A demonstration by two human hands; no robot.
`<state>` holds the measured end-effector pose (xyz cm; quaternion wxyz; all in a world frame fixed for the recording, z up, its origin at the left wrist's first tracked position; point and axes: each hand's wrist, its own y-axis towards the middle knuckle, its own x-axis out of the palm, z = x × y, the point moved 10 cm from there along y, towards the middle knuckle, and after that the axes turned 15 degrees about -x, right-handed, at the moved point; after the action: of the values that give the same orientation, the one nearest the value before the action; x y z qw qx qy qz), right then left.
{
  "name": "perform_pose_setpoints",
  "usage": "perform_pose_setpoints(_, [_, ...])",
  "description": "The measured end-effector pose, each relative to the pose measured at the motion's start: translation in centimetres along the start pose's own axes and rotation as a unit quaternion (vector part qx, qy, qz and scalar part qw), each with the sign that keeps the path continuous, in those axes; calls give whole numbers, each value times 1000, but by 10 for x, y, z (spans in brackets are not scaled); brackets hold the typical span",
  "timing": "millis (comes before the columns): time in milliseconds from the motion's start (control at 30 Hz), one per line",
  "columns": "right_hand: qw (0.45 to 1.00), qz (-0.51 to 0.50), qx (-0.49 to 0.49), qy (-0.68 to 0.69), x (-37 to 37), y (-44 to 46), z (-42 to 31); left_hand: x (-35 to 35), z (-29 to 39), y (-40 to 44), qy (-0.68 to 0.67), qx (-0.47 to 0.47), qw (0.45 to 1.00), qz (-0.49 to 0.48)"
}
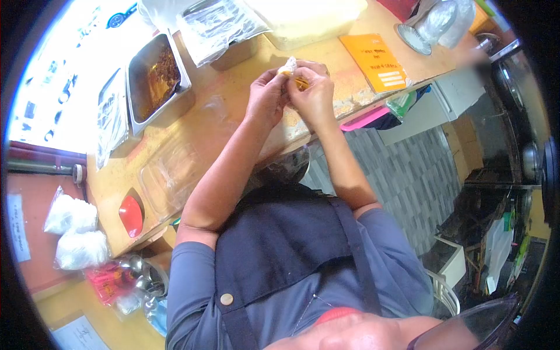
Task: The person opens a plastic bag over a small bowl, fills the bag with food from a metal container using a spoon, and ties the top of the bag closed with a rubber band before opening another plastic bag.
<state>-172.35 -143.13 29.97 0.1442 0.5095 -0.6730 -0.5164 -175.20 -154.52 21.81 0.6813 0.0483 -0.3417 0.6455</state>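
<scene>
Both hands meet above the wooden table (pixel 219 125), near its front edge. My left hand (pixel 268 96) has its fingers closed on a small white, crumpled piece (pixel 290 65) that sticks up between the two hands. My right hand (pixel 313 93) presses against it from the other side, fingers curled round a small yellow-orange item (pixel 301 84). Whether the white piece and the yellow item are joined, I cannot tell. The fingertips partly cover both.
Behind the hands stand a metal tray (pixel 185 96) with dark brown food, a plastic-covered tray (pixel 221 29) and a pale yellow container (pixel 309 20). An orange booklet (pixel 373 61) lies right. A clear plastic lid (pixel 169 169) and red object (pixel 131 216) lie left.
</scene>
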Motion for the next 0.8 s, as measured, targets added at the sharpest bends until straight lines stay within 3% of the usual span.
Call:
perform_pose_setpoints(100, [995, -22, 75, 64, 1, -3, 20, -2, 15, -4, 168, 68, 983, 28])
perform_pose_setpoints(200, [981, -56, 135, 128, 5, -6, 32, 4, 20, -8, 288, 85, 954, -18])
perform_pose_setpoints(267, [974, -105, 132, 153, 17, -9, 42, 1, 14, -3, 213, 26, 975, -61])
perform_pose_setpoints(367, [994, -82, 62, 39, 0, 3, 27, -2, 4, 5, 145, -20, 986, -80])
perform_pose_setpoints(467, [993, -92, 46, 55, 3, -1, 17, -4, 5, 5, 152, 1, 987, -52])
perform_pose_setpoints(567, [983, -116, 116, 77, 7, -5, 27, -2, 20, -6, 230, 67, 971, -8])
perform_pose_setpoints(633, [989, -105, 92, 52, 8, -3, 24, 11, 39, -29, 346, 151, 926, 5])
perform_pose_setpoints(700, [997, -67, -21, 12, 6, 6, 7, 4, 39, -27, 391, 130, 910, 52])
perform_pose_setpoints(800, [999, -22, -38, -6, -3, 18, -4, -1, 36, -21, 279, 144, 949, 40])
